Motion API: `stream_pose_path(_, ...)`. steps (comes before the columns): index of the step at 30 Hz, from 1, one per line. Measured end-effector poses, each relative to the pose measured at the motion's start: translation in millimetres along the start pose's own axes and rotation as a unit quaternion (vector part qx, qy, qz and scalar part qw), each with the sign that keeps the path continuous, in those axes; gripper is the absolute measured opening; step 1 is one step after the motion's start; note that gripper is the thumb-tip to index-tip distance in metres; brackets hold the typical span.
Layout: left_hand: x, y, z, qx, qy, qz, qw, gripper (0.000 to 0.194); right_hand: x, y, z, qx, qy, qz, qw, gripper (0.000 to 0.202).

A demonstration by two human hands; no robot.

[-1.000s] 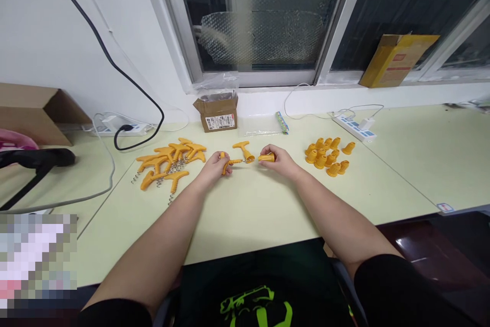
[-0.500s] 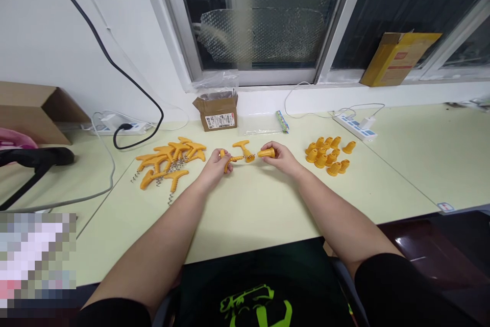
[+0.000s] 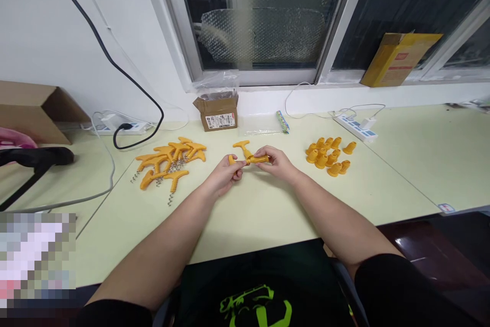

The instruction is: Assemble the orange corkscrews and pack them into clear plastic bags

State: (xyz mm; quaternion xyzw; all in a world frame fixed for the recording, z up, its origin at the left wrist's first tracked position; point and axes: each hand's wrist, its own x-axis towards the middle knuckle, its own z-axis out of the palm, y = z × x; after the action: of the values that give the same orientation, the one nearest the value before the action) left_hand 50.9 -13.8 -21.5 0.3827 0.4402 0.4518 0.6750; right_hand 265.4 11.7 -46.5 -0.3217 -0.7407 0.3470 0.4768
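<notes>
My left hand [image 3: 225, 176] is closed on the yellow T-handle of a corkscrew [image 3: 231, 159], held sideways above the table. Closed around a yellow ribbed sleeve [image 3: 261, 159] is my right hand [image 3: 278, 162]. The sleeve now covers the corkscrew's metal spiral, its end meeting the handle shaft near my left fingertips. Just behind the hands lies another yellow corkscrew [image 3: 242, 146], partly hidden by my right fingers. A heap of yellow corkscrews [image 3: 168, 156] with bare spirals lies to the left. Several yellow sleeves [image 3: 321, 158] stand in a cluster on the right.
An opened small cardboard box [image 3: 218, 112] and a clear plastic bag [image 3: 260, 124] lie at the back by the wall. Power strips [image 3: 356, 128] with cables sit at both sides. A black cable [image 3: 138, 82] hangs down on the left.
My hands have come together. The sleeve in my right hand has moved left over the spiral of the corkscrew in my left hand; before, the two were apart.
</notes>
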Motion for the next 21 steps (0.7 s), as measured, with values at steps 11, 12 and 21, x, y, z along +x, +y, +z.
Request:
stream_pose_path(11, -3.3, -2.2, -2.8, 0.158, -0.061, 0.2, 0.965, 0.061, 0.4, -13.2, 1.1, 0.168, -0.057, 0.199, 0.964, 0.04)
stream_pose_path(12, -3.4, -2.4, -3.6, 0.166, -0.065, 0.215, 0.96, 0.06, 1.2, -14.9, 2.0, 0.184, -0.065, 0.221, 0.956, 0.041)
stream_pose_path(21, -9.1, -0.8, -9.4, 0.248, -0.106, 0.255, 0.929, 0.053, 1.7, -39.7, 2.3, 0.214, -0.119, 0.412, 0.878, 0.036)
